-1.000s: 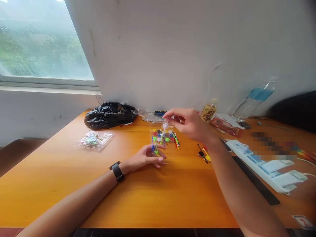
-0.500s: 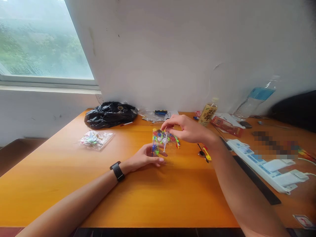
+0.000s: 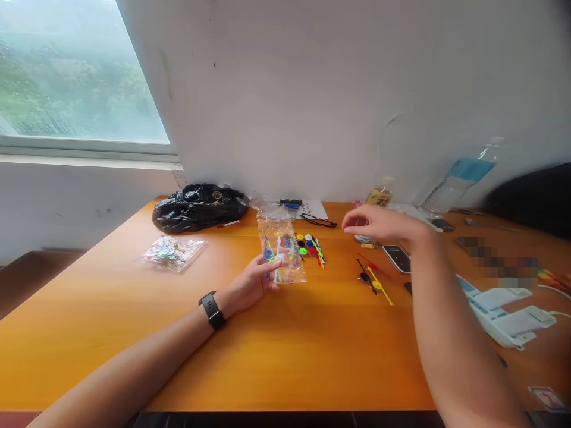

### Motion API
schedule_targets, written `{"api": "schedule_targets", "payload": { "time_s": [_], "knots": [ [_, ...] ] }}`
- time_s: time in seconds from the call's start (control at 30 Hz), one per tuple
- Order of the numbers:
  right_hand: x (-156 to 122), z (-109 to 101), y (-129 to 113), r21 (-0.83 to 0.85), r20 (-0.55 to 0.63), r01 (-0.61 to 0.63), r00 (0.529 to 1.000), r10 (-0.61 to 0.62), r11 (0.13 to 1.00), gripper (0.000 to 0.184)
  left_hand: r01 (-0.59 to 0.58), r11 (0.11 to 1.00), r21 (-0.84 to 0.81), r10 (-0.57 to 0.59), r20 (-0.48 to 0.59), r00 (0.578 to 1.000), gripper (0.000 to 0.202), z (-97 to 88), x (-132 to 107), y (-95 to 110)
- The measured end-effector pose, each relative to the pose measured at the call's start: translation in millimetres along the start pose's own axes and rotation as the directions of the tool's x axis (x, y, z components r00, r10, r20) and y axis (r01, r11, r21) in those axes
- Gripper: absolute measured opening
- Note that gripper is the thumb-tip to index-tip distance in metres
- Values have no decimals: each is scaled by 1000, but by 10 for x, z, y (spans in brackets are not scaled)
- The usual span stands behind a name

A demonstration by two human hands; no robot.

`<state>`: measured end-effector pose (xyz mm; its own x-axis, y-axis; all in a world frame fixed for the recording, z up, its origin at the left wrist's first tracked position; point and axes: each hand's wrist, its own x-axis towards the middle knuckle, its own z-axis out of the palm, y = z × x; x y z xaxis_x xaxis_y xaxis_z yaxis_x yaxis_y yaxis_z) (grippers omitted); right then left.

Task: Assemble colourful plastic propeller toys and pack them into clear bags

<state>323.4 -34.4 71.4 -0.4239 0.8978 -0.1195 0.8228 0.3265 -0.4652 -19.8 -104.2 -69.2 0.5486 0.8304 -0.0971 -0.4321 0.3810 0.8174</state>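
My left hand (image 3: 252,280), with a black watch on the wrist, is closed around the lower part of a clear plastic bag (image 3: 273,229). Inside the bag show blue, white and green plastic arrow spinners (image 3: 277,255). Off to the right, my right hand (image 3: 388,226) hovers above the table with its fingers loosely bent and nothing visible in them. Behind the bag lies a group of coloured discs and arrows (image 3: 312,246), partly hidden by it. Black, red and yellow arrow spinners (image 3: 375,282) lie on the table below my right hand.
A second bag of small parts (image 3: 172,252) lies at left, before a black plastic bag (image 3: 200,208). Glasses (image 3: 317,221) rest near the wall. A phone (image 3: 397,259), a power strip (image 3: 495,315), a drink bottle (image 3: 380,193) and a large clear bottle (image 3: 461,178) occupy the right.
My right hand has moved right, away from the bag, and the white spinner it held is now in the bag. My left hand has turned, bringing the bag more upright and leftward.
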Motion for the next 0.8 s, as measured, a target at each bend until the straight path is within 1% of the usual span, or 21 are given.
{"api": "schedule_targets", "payload": {
  "time_s": [0.03, 0.07, 0.13, 0.17, 0.2, 0.23, 0.33, 0.4, 0.43, 0.5, 0.53, 0.57, 0.6, 0.63, 0.67, 0.7, 0.73, 0.77, 0.8],
  "knots": [
    [45, 12, 175, -43, 110, -75, 991, 79, 996, 39, 3, 1000, 8, -3, 10, 1000, 56, 7, -3, -9],
    [93, 43, 327, -84, 207, -147, 965, 161, 986, 41, 6, 1000, 29, -6, 14, 1000, 56, 17, -7, -17],
    [188, 143, 549, -133, 373, -265, 879, 296, 955, 46, 12, 995, 102, -12, 3, 1000, 58, 38, -16, -27],
    [229, 201, 619, -135, 434, -294, 841, 323, 946, 47, 13, 989, 144, -12, -7, 1000, 59, 49, -21, -29],
    [264, 258, 669, -130, 478, -310, 813, 334, 942, 47, 14, 983, 182, -11, -17, 1000, 60, 59, -26, -28],
    [292, 307, 701, -115, 510, -319, 794, 332, 941, 47, 17, 976, 216, -12, -23, 1000, 61, 69, -30, -24],
    [329, 381, 732, -35, 573, -320, 770, 281, 947, 48, 26, 958, 284, -19, -28, 999, 65, 96, -41, -2],
    [305, 357, 699, 48, 584, -303, 782, 219, 952, 49, 28, 950, 312, -23, -21, 1000, 67, 109, -47, 13],
    [276, 325, 662, 98, 571, -282, 802, 178, 954, 49, 29, 947, 320, -26, -14, 1000, 66, 113, -49, 17],
    [189, 231, 546, 200, 490, -211, 867, 89, 957, 50, 23, 941, 337, -29, 11, 1000, 64, 116, -53, 18],
    [136, 175, 469, 247, 416, -162, 908, 46, 955, 50, 18, 937, 349, -29, 27, 999, 62, 116, -55, 15],
    [83, 120, 381, 288, 306, -104, 952, 11, 952, 49, 12, 932, 362, -29, 42, 999, 60, 116, -55, 11],
    [33, 68, 285, 335, 158, -43, 987, -11, 941, 48, 4, 927, 376, -26, 53, 998, 59, 117, -55, 5],
    [-10, 25, 183, 382, 10, 21, 1000, -27, 924, 47, -2, 921, 388, -22, 57, 998, 59, 118, -54, 0],
    [-42, -8, 74, 421, -136, 96, 990, -41, 902, 43, -5, 917, 398, -18, 53, 998, 59, 121, -53, -6],
    [-64, -26, -41, 447, -290, 180, 956, -48, 877, 40, -2, 915, 403, -17, 43, 999, 61, 126, -52, -11],
    [-76, -30, -162, 459, -434, 265, 900, -47, 848, 37, 3, 914, 407, -16, 30, 999, 62, 132, -51, -14],
    [-80, -19, -287, 467, -540, 338, 841, -40, 817, 35, 7, 912, 409, -16, 19, 1000, 64, 140, -51, -16],
    [-79, 7, -417, 462, -615, 401, 787, -39, 791, 35, 9, 911, 411, -15, 12, 1000, 64, 150, -52, -17]
  ]
}}
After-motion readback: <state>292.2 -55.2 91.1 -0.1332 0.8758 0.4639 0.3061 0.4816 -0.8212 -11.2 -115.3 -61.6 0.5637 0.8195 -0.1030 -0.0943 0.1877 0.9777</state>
